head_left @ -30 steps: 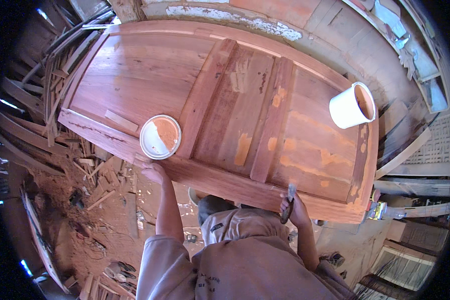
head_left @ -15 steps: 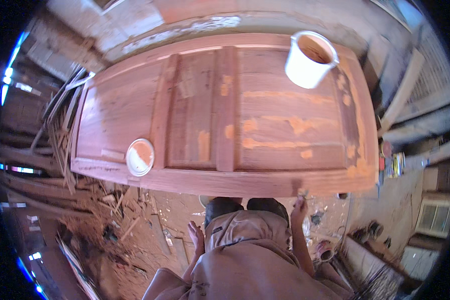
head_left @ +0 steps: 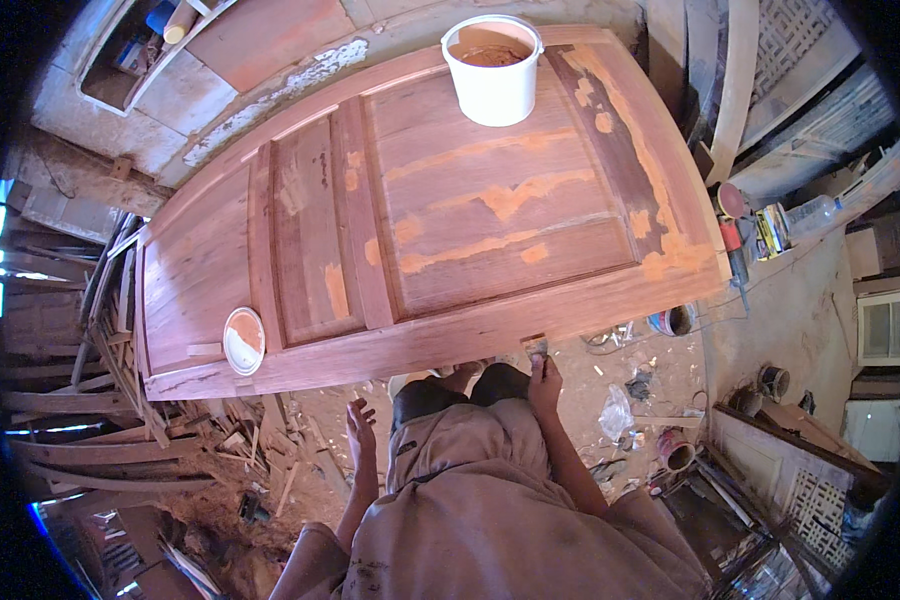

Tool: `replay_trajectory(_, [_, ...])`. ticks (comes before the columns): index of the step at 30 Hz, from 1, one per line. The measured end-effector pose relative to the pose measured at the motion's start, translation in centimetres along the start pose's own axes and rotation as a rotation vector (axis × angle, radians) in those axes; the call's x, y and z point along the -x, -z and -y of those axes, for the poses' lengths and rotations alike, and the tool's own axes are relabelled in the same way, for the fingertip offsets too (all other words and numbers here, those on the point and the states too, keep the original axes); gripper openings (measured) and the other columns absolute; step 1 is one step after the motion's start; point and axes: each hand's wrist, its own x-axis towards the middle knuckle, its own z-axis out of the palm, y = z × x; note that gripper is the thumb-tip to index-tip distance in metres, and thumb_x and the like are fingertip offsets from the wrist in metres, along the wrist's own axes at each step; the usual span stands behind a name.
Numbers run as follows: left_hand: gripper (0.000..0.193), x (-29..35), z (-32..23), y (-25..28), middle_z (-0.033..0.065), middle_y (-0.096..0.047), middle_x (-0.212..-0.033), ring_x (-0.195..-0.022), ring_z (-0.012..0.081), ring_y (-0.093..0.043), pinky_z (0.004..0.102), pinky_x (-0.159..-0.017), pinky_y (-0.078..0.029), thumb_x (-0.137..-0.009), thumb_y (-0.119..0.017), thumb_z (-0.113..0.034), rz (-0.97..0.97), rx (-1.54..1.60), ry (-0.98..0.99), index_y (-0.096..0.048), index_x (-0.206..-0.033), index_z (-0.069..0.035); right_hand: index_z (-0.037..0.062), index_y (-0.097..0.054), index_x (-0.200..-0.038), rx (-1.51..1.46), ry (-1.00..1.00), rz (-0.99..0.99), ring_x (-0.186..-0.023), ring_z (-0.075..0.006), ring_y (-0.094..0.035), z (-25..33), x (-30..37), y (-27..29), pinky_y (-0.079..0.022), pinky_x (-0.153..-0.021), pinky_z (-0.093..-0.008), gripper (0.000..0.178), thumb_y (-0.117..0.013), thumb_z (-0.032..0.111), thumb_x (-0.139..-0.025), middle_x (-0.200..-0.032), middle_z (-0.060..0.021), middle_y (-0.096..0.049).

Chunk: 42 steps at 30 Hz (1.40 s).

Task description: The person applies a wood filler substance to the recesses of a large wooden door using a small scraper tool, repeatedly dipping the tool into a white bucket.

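Note:
My right hand point(head_left: 544, 383) is closed round a small, wide-bladed putty knife point(head_left: 536, 347), its blade at the near edge of a reddish wooden door point(head_left: 450, 345). The door lies flat in front of me, with orange filler patches point(head_left: 510, 197) on its right panel and frame. Off to the left, my left hand point(head_left: 361, 418) hangs below the near edge, fingers apart and nothing in it. A white bucket point(head_left: 495, 95) of brown-orange paste stands on the door's far side. Near the front left lies a round white lid point(head_left: 244, 342) partly covered with the same paste.
Scrap wood point(head_left: 255, 430) is heaped at the left of the dirt floor. Right of the door, a power tool point(head_left: 735, 250) and small boxes point(head_left: 772, 230) rest on a ledge. Several used cans, including a reddish can point(head_left: 676, 450), stand below. A wall runs behind the door.
My view has turned, so the door and bucket appear shifted left and tilted. My right hand still grips the putty knife by the near edge; my left stays empty.

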Motion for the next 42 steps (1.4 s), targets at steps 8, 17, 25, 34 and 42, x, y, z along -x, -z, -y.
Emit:
replay_trajectory(8, [0.064,3.7,0.3,-3.9,0.0152,-0.060,-0.118,-0.094,0.0259,-0.064,0.0374,-0.079,-0.050,-0.101,-0.029,-0.058,0.136,0.005,0.021,-0.054,-0.122,-0.002,-0.0021,-0.058,-0.078,0.231,-0.273,0.059,-0.061,-0.0163,-0.053,-6.8,2.0,5.0,-0.043,-0.057,-0.0336,0.050,-0.053,0.043,-0.098,-0.067,-0.0099,-0.058])
replay_trajectory(17, [0.060,3.3,4.5,-4.8,0.0111,-0.064,-0.114,-0.097,0.0241,-0.063,0.0345,-0.078,-0.050,-0.100,-0.034,-0.057,0.151,0.361,0.421,-0.058,-0.117,-0.005,0.0050,-0.053,-0.104,-0.005,-0.349,0.025,-0.060,-0.0110,-0.052,-5.0,2.7,11.3,-0.044,-0.051,-0.0284,0.031,-0.057,0.036,-0.098,-0.075,-0.0041,-0.052])
replay_trajectory(25, [0.044,3.8,-4.8,-14.1,0.0094,-0.067,-0.109,-0.095,0.0171,-0.065,0.0301,-0.078,-0.051,-0.102,-0.043,-0.043,0.559,0.380,0.277,-0.060,-0.115,-0.005,0.0025,-0.061,-0.094,-0.306,-0.813,0.610,-0.075,-0.0122,-0.058,7.0,-1.9,9.0,-0.048,-0.066,-0.0276,0.021,-0.050,0.020,-0.095,-0.085,-0.0040,-0.061])
replay_trajectory(34, [0.043,3.4,-0.8,-10.1,0.0076,-0.069,-0.105,-0.087,0.0152,-0.066,0.0274,-0.070,-0.051,-0.102,-0.044,-0.043,0.407,0.357,0.276,-0.060,-0.118,-0.006,0.0066,-0.052,-0.098,-0.654,-0.808,0.594,-0.055,-0.0127,-0.049,14.7,-2.1,11.8,-0.043,-0.050,-0.0291,0.011,-0.049,0.015,-0.092,-0.080,-0.0045,-0.057])
replay_trajectory(42, [0.041,5.7,-3.2,-10.3,0.0090,-0.069,-0.104,-0.091,0.0159,-0.064,0.0291,-0.078,-0.050,-0.102,-0.044,-0.040,0.380,0.329,0.267,-0.061,-0.117,-0.006,0.0041,-0.056,-0.102,0.337,-0.242,0.667,-0.069,-0.0317,-0.063,7.7,-7.2,14.6,-0.052,-0.061,-0.0404,0.020,-0.048,0.022,-0.098,-0.087,-0.0167,-0.064])
